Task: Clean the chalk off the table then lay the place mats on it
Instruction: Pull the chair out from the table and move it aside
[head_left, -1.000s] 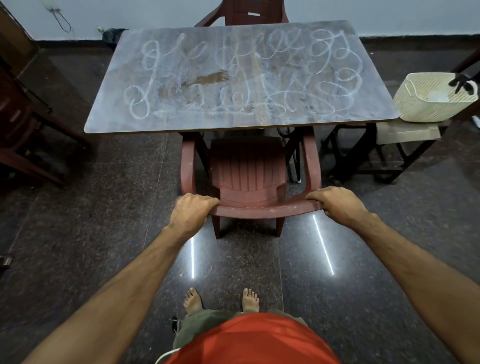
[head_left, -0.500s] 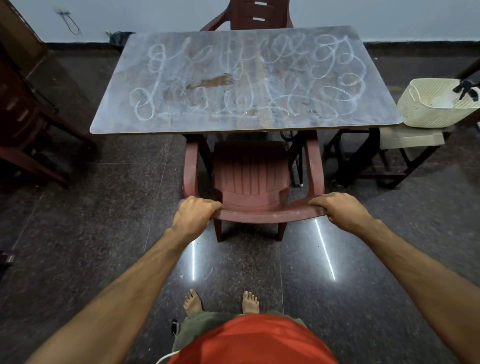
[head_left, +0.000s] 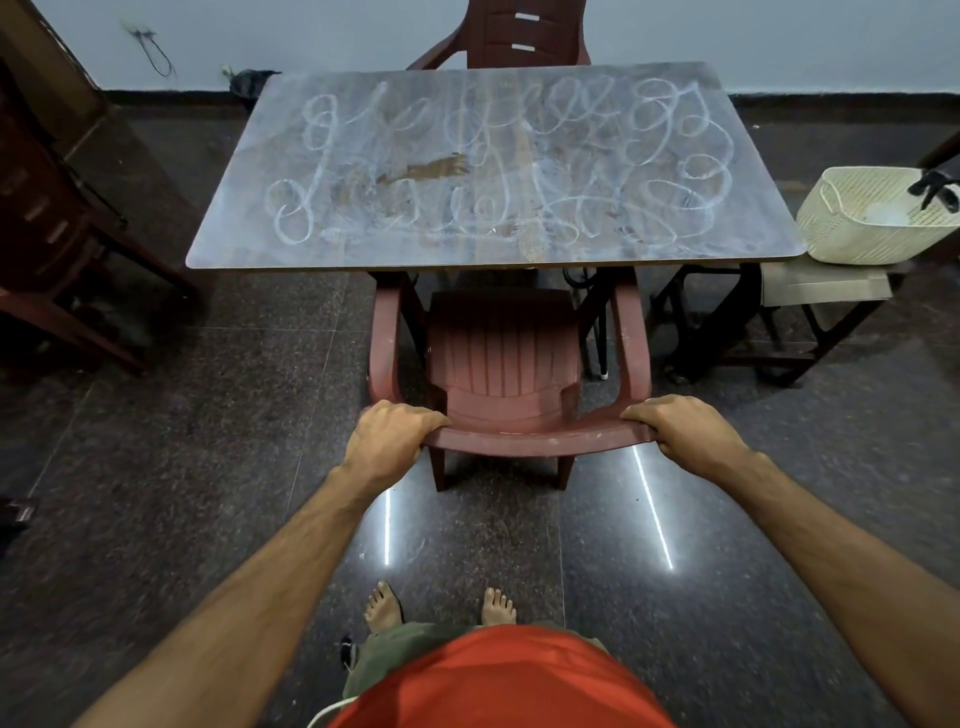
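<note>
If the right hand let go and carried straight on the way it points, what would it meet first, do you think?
Probably the near chair itself: the right hand points left along the backrest it grips, towards the left hand. Depth is unclear.

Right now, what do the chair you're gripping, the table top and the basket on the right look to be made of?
Chair: moulded plastic, reddish-brown, matte, scuffed; ribbed one-piece seat. Table top: probably laminated board, grey, smooth; thin pale edge band, chalk loops across it. Basket: cream plastic, perforated lattice walls.

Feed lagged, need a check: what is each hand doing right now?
Left hand: fingers curled over the chair back, gripping it.
Right hand: gripping the same chair back at its other end.
</note>
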